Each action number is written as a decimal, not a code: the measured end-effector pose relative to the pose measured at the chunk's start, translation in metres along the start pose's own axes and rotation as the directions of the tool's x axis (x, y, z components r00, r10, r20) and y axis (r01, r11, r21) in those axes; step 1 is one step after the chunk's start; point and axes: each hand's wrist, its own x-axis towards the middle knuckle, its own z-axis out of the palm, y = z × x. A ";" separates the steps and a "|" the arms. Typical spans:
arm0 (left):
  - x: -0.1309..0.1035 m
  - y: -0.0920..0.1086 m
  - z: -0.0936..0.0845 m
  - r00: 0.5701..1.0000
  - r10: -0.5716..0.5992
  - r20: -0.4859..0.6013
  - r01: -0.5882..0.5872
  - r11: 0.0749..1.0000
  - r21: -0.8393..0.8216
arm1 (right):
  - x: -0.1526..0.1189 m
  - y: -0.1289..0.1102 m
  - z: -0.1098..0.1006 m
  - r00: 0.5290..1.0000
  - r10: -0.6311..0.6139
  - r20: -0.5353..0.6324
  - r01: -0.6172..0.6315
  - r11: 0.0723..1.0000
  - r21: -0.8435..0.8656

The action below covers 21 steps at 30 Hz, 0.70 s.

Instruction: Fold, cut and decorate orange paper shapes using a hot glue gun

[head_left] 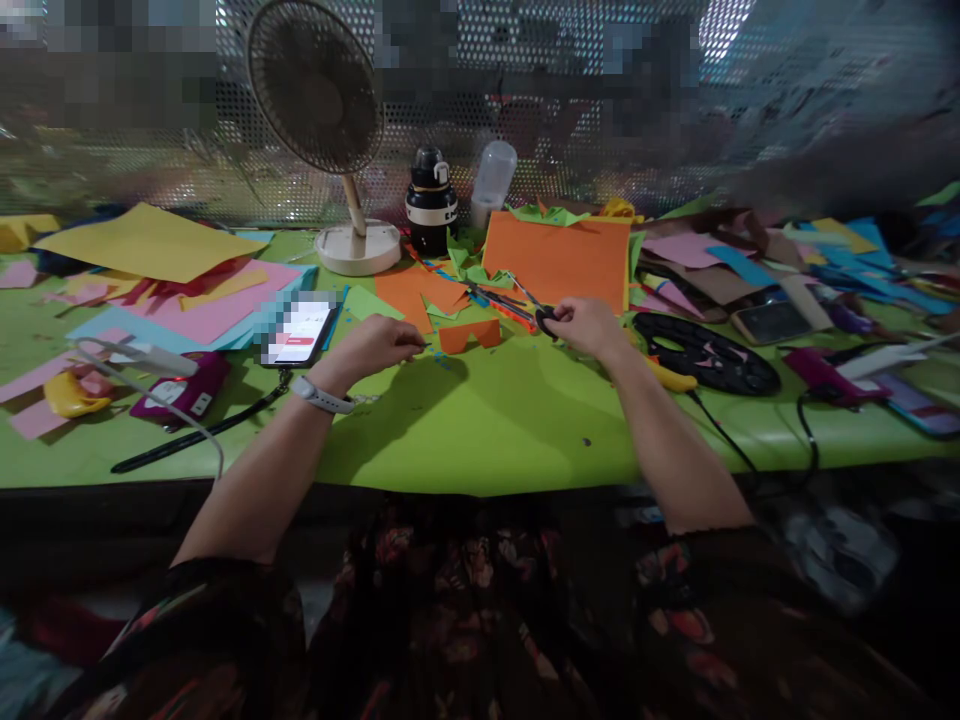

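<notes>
My right hand (589, 325) is closed on the black handles of a pair of scissors (546, 318), whose blades point away toward the pile of tools and scraps. With fingertips pinched together, my left hand (384, 342) hovers low over the green table; whatever is between them is too small to make out. Between both hands lies a small orange paper cutout (470, 337) with a notch in its lower edge. Tiny blue bits (441, 357) are scattered beside it, close to my left fingertips.
Behind my hands lie an orange sheet (559, 255) and green scraps. A fan (358, 248), a dark bottle (431, 215) and a clear bottle (493, 175) stand at the back. A phone (300, 333) is left; a black palette-like tray (705, 352) and yellow glue gun-like object (671, 376) are right.
</notes>
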 end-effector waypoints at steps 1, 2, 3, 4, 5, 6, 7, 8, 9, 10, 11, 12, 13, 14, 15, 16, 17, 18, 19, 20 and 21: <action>0.000 0.000 0.000 1.000 -0.003 0.001 0.003 1.000 0.013 | 0.000 0.000 0.000 1.000 -0.004 0.001 0.004 1.000 0.005; 0.000 -0.001 -0.001 1.000 -0.009 0.002 0.009 1.000 0.027 | 0.000 0.001 0.000 1.000 -0.010 0.000 0.010 1.000 0.006; 0.000 -0.003 -0.001 1.000 -0.015 -0.001 0.015 0.999 0.041 | 0.001 0.002 0.001 1.000 -0.016 -0.002 0.016 1.000 0.005; 0.001 -0.004 -0.001 1.000 -0.018 -0.007 0.018 0.999 0.051 | 0.001 0.003 0.001 1.000 -0.018 -0.005 0.018 1.000 0.000; 0.001 -0.006 -0.001 1.000 -0.019 -0.016 0.020 0.999 0.048 | 0.001 0.004 0.002 1.000 -0.018 -0.005 0.018 1.000 -0.008; 0.002 -0.007 -0.001 0.999 -0.022 -0.024 0.022 0.999 0.028 | 0.002 0.004 0.002 1.000 -0.015 0.000 0.015 1.000 -0.023; 0.002 -0.008 -0.001 0.999 -0.031 -0.032 0.031 0.999 -0.012 | 0.002 0.005 0.002 1.000 -0.010 0.008 0.010 0.999 -0.045; 0.002 -0.009 -0.001 0.998 -0.047 -0.036 0.045 0.997 -0.068 | 0.002 0.006 0.003 1.000 -0.003 0.020 0.005 0.997 -0.071; 0.003 -0.010 0.000 0.997 -0.069 -0.036 0.064 0.989 -0.131 | 0.002 0.007 0.003 0.999 0.004 0.035 -0.001 0.995 -0.099; 0.003 -0.010 0.001 0.995 -0.092 -0.032 0.084 0.978 -0.192 | 0.003 0.007 0.003 0.999 0.014 0.048 -0.008 0.992 -0.126; 0.004 -0.010 0.002 0.994 -0.111 -0.024 0.102 0.964 -0.247 | 0.003 0.008 0.003 0.998 0.027 0.055 -0.019 0.989 -0.147; 0.005 -0.010 0.002 0.992 -0.124 -0.011 0.115 0.948 -0.297 | 0.003 0.008 0.003 0.998 0.041 0.054 -0.032 0.986 -0.161; 0.005 -0.010 0.003 0.991 -0.132 0.004 0.125 0.932 -0.340 | 0.003 0.009 0.002 0.998 0.054 0.044 -0.047 0.985 -0.163; 0.006 -0.008 0.003 0.991 -0.135 0.020 0.132 0.916 -0.378 | 0.003 0.009 0.001 0.998 0.066 0.024 -0.061 0.986 -0.157; 0.007 -0.007 0.002 0.990 -0.136 0.031 0.137 0.901 -0.412 | 0.003 0.010 0.000 0.997 0.073 -0.002 -0.072 0.987 -0.143; 0.008 -0.005 0.002 0.990 -0.139 0.036 0.141 0.885 -0.443 | 0.004 0.011 -0.002 0.997 0.076 -0.033 -0.080 0.989 -0.126; 0.008 -0.002 0.000 0.989 -0.146 0.037 0.146 0.872 -0.468 | 0.004 0.012 -0.004 0.995 0.076 -0.061 -0.082 0.990 -0.113; 0.009 0.001 -0.001 0.987 -0.157 0.032 0.152 0.861 -0.486 | 0.004 0.013 -0.005 0.993 0.073 -0.087 -0.083 0.991 -0.107; 0.010 0.004 -0.003 0.985 -0.168 0.029 0.161 0.852 -0.498 | 0.004 0.015 -0.007 0.992 0.072 -0.108 -0.083 0.991 -0.108; 0.011 0.007 -0.004 0.983 -0.179 0.033 0.171 0.845 -0.506 | 0.005 0.016 -0.008 0.990 0.075 -0.120 -0.089 0.989 -0.115; 0.013 0.011 -0.005 0.981 -0.189 0.048 0.187 0.841 -0.508 | 0.006 0.017 -0.009 0.988 0.089 -0.124 -0.105 0.987 -0.123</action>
